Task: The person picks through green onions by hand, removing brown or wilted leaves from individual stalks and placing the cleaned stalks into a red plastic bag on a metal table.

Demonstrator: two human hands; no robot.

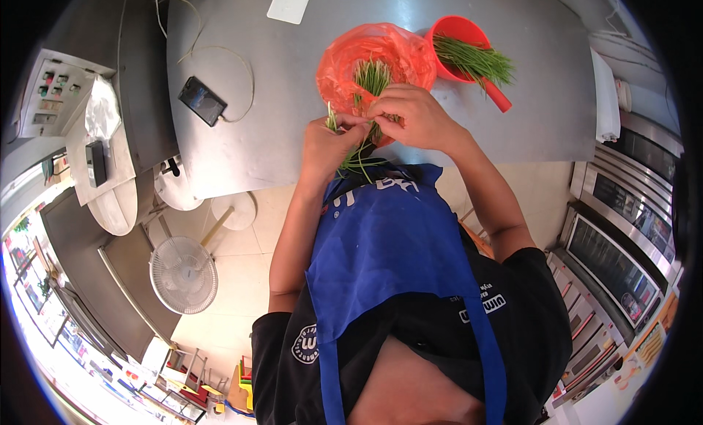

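My left hand (pixel 324 150) holds a small bunch of thin green stalks, which look like chives; their pale ends (pixel 330 117) stick up past the fingers and green tips (pixel 357 164) hang below. The fingertips of my right hand (pixel 417 115) pinch at the stalks and meet my left thumb; exactly what lies between them is partly hidden. Just beyond both hands, an open red plastic bag (pixel 340 51) contains a thicker bunch of stalks (pixel 373 76). To its right, a red plastic dipper (pixel 453 25) with a handle holds more green stalks (pixel 478 60), their tips over the rim.
The bag and dipper rest on a metal table (pixel 538 106). A smartphone (pixel 202 101) with a cable lies at left, a white sheet-like item (pixel 291 3) at the far edge. A standing fan (pixel 184 275) is on the floor at left; ovens (pixel 615 271) stand at right.
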